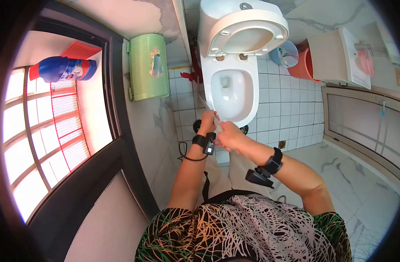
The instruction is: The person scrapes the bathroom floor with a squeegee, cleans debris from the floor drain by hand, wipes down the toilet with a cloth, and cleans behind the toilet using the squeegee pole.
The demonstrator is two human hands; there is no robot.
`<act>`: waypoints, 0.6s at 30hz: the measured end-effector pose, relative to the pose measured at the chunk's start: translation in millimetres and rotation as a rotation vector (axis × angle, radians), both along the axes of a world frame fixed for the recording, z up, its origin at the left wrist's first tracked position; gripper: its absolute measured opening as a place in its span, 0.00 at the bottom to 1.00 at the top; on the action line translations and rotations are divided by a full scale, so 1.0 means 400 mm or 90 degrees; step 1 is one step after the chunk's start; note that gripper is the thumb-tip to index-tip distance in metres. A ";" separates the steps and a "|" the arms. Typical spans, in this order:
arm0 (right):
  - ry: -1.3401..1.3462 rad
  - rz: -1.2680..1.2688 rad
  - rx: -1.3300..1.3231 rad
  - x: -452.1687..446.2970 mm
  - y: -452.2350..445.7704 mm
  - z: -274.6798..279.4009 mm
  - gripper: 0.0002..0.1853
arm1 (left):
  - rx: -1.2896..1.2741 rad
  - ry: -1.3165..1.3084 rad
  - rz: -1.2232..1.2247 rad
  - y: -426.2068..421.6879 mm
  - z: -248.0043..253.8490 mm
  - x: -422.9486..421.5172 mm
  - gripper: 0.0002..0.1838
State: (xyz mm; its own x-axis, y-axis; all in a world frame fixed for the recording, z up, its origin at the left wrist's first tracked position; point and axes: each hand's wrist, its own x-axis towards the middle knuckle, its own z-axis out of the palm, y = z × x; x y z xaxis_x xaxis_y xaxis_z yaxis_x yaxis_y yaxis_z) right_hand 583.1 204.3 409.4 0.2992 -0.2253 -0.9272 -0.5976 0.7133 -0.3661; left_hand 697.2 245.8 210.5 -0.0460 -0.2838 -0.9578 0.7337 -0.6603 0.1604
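In front of the white toilet (255, 87), my left hand (208, 120) and my right hand (230, 135) are close together at the left front of its bowl. Both are closed on a thin, whitish, see-through strip (218, 125); its kind I cannot make out. One end of it sticks up past my left hand beside the rim. The toilet lid (249, 39) and seat are raised, and a little water shows inside the bowl. Black devices are strapped to both my forearms.
A green ribbed box (148, 67) hangs on the left wall beside a dark-framed window with a blue bottle (64, 69) on its sill. At the right stand a blue bucket (284, 54), a red bucket (304, 65) and a white cabinet (331, 56). Red cloth (192, 77) lies left of the toilet.
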 end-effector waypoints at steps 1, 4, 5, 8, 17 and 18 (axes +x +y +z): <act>0.020 -0.010 0.005 0.010 -0.020 -0.004 0.22 | -0.016 -0.027 -0.020 -0.017 -0.016 0.002 0.03; 0.044 -0.102 -0.013 0.034 -0.086 -0.009 0.16 | -0.267 -0.315 -0.258 -0.068 -0.093 0.018 0.08; 0.034 0.004 0.049 0.035 -0.165 0.039 0.09 | -0.483 -0.548 -0.459 -0.064 -0.162 0.034 0.09; -0.018 -0.072 0.055 0.036 -0.276 0.003 0.05 | -0.479 -0.568 -0.616 -0.168 -0.059 0.064 0.12; -0.043 0.119 0.052 0.103 -0.653 -0.025 0.05 | -0.362 -0.221 0.042 -0.502 -0.072 0.040 0.06; -0.045 0.168 0.030 0.096 -0.677 0.022 0.06 | -0.235 -0.039 0.218 -0.536 -0.052 0.032 0.08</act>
